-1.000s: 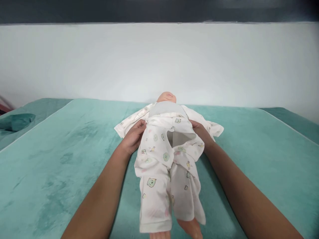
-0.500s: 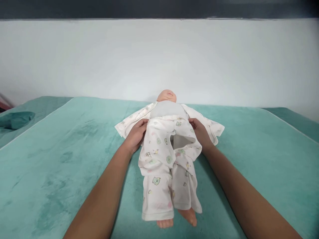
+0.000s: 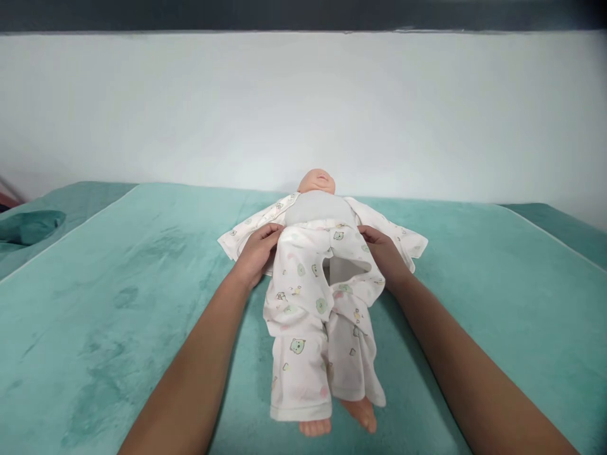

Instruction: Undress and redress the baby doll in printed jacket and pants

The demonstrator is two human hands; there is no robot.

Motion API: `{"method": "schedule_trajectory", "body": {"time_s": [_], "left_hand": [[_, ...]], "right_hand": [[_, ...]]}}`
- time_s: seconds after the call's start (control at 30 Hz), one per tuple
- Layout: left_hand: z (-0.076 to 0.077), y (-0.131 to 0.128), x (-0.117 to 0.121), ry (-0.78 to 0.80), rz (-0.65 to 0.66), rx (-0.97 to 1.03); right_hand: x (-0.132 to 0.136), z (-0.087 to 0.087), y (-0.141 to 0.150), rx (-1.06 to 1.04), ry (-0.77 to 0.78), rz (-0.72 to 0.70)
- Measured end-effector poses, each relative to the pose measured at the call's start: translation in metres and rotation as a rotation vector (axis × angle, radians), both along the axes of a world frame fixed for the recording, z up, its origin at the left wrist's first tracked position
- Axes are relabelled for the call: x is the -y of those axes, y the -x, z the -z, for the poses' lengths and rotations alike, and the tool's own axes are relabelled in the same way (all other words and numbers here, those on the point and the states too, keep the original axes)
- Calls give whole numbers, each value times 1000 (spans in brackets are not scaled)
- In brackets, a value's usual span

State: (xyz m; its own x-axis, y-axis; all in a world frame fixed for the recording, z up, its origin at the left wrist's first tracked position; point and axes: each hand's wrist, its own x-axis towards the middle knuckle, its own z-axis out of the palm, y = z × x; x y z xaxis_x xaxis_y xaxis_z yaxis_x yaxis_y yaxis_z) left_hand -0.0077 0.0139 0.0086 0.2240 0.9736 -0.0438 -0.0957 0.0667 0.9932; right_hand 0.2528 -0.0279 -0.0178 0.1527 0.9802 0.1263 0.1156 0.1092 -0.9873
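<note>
Head view: a baby doll [image 3: 317, 189] lies on its back on a bed covered by a teal blanket [image 3: 118, 284], its head toward the white wall [image 3: 303, 107] and its 2 bare feet pointing at the camera. The doll wears white printed trousers [image 3: 313, 316] with small animal motifs; the waistband sits at the doll's middle, just below its grey body. A gap in the cloth shows at the crotch. Under the doll's back a matching white printed jacket [image 3: 403, 240] lies spread open, its 2 sides fanned out to left and right on the blanket.

The left hand [image 3: 256, 253] is at the doll's side, its grip closed on the trouser waistband, fingers curled over the edge of the cloth. The right hand [image 3: 382, 249] does the same on the opposite side, its grip closed on the waistband, with the thumb on top of the fabric. Both forearms reach in from the bottom corners, flanking the doll's legs without touching them.

At the far left edge a bundle of darker teal cloth [image 3: 28, 227] lies well apart from the doll.
</note>
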Motion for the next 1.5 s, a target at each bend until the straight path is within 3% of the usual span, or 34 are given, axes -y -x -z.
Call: {"method": "schedule_trajectory", "body": {"time_s": [0.27, 0.47, 0.63, 0.77, 0.97, 1.23, 1.37, 1.5], "left_hand": [[-10, 9, 3, 25, 201, -9], [-11, 13, 3, 8, 265, -20], [-6, 9, 1, -99, 157, -19], [-3, 2, 2, -187, 32, 11], [2, -6, -3, -174, -50, 50], [-7, -22, -22, -205, -259, -294], [-7, -27, -32, -200, -358, -404], [0, -26, -36, -300, -345, -387]], "right_hand": [[0, -4, 2, 12, 46, 1], [-3, -2, 0, 17, 28, -8], [-3, 0, 3, 122, -2, 77], [7, -1, 8, 192, -156, 235], [12, -7, 12, 347, -366, 188], [-25, -10, 8, 435, -154, 319], [-48, -13, 4, 387, -83, 260], [-49, -12, 6, 327, -68, 240]]}}
